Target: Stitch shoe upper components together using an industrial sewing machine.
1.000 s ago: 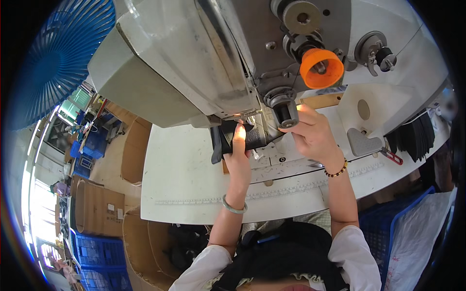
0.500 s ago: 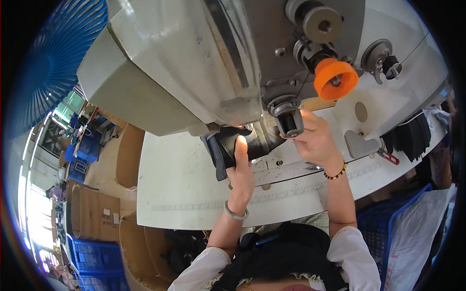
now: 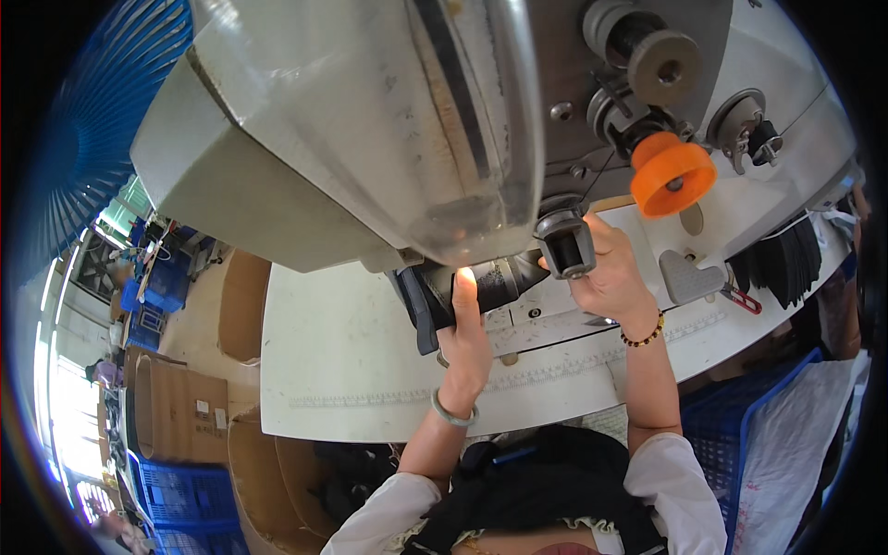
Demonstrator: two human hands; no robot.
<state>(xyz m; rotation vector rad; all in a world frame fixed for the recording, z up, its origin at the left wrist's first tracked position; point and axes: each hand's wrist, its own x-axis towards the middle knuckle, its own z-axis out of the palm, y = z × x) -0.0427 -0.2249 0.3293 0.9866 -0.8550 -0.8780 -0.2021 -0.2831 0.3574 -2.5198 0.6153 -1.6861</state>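
Hands both on black material under sewing machine: left pressing flat, right curled around it.

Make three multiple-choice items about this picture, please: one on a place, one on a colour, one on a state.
1. Where does the stack of black pieces lie?
A. at the right edge of the white table
B. on the floor
C. on the blue fan

2. What colour is the round knob on the sewing machine?
A. green
B. orange
C. white

3. What is the left hand doing?
A. hanging free
B. gripping a cardboard box
C. pressing on the black piece under the machine

Answers: 1 A, the stack lies there beside the machine; 2 B, the knob is bright orange; 3 C, its fingers lie on the black piece.
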